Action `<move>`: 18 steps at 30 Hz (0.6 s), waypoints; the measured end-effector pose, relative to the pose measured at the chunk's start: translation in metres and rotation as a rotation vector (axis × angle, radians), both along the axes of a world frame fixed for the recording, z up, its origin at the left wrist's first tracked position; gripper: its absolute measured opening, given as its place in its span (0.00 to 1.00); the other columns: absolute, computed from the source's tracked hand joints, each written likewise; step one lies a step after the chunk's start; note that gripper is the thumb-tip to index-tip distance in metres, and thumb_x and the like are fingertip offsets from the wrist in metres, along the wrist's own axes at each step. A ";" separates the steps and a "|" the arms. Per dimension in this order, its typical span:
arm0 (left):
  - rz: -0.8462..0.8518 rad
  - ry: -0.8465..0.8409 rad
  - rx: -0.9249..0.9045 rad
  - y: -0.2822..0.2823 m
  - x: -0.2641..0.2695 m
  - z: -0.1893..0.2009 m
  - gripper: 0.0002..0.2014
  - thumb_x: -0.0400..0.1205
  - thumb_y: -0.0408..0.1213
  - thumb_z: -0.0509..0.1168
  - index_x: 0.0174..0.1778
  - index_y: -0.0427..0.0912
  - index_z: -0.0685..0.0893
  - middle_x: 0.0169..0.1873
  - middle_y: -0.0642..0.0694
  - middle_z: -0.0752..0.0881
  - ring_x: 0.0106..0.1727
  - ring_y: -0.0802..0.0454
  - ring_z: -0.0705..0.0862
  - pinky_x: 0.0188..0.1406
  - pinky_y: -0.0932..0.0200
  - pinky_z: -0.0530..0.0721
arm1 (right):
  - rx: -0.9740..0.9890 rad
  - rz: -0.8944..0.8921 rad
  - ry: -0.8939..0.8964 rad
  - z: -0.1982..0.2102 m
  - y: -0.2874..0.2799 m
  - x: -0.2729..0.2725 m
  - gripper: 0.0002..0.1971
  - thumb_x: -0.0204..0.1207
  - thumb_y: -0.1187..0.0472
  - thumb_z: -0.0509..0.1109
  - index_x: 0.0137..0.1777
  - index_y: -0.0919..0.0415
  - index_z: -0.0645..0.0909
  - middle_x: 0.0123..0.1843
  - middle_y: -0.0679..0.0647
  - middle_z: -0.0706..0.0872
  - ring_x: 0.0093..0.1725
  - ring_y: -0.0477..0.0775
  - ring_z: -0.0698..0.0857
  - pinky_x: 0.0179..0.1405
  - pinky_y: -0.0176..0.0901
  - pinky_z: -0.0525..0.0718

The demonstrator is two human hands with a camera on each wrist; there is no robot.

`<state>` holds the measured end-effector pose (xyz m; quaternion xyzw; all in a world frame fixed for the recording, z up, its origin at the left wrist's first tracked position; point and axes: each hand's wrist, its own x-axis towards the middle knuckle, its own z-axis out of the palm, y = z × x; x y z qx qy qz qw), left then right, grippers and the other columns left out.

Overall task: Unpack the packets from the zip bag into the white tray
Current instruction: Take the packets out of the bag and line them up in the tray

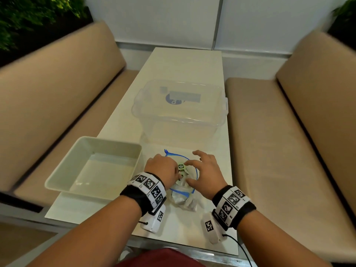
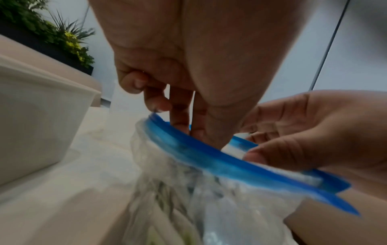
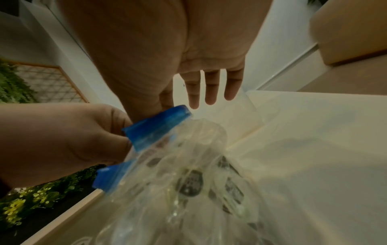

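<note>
Left hand (image 1: pixel 161 166) pinches a packet (image 1: pixel 181 167) inside the zip bag (image 1: pixel 183 197); right hand (image 1: pixel 205 170) pinches the blue rim. Bag looks limp, slippery; packets light. White tray (image 1: pixel 57 182) beside.

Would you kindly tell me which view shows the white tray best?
The head view: the whole white tray shows, nothing in it. The left wrist view catches only one outer wall; the right wrist view misses it.

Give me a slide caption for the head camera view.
Both hands hold the open zip bag of packets beside the empty white tray.
</note>
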<state>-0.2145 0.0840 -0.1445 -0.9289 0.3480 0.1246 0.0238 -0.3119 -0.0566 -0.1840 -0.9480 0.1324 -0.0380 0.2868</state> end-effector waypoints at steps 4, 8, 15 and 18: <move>-0.033 0.024 -0.145 0.005 0.007 0.009 0.10 0.83 0.49 0.60 0.48 0.55 0.87 0.40 0.53 0.88 0.49 0.50 0.83 0.49 0.53 0.80 | -0.098 0.024 -0.046 0.007 0.003 0.003 0.24 0.69 0.47 0.78 0.66 0.39 0.82 0.79 0.44 0.70 0.77 0.55 0.64 0.70 0.55 0.69; -0.116 0.125 -0.332 0.008 0.020 0.027 0.08 0.83 0.47 0.63 0.49 0.56 0.87 0.41 0.54 0.88 0.46 0.54 0.82 0.44 0.57 0.76 | -0.036 0.007 -0.130 0.014 0.006 0.011 0.16 0.73 0.47 0.75 0.62 0.41 0.85 0.70 0.40 0.79 0.70 0.51 0.70 0.66 0.54 0.71; -0.072 0.190 -0.462 0.005 0.031 0.030 0.11 0.82 0.55 0.64 0.47 0.54 0.88 0.39 0.55 0.89 0.43 0.55 0.84 0.45 0.57 0.81 | 0.132 -0.078 -0.158 0.022 0.001 0.012 0.04 0.77 0.54 0.74 0.43 0.52 0.85 0.39 0.39 0.83 0.44 0.48 0.78 0.46 0.44 0.76; -0.041 0.121 -0.173 0.000 0.031 0.020 0.16 0.84 0.54 0.62 0.42 0.48 0.87 0.34 0.50 0.87 0.38 0.48 0.84 0.37 0.56 0.80 | 0.190 -0.139 -0.173 0.024 -0.001 0.005 0.05 0.78 0.56 0.72 0.42 0.50 0.80 0.35 0.41 0.80 0.37 0.47 0.80 0.41 0.43 0.78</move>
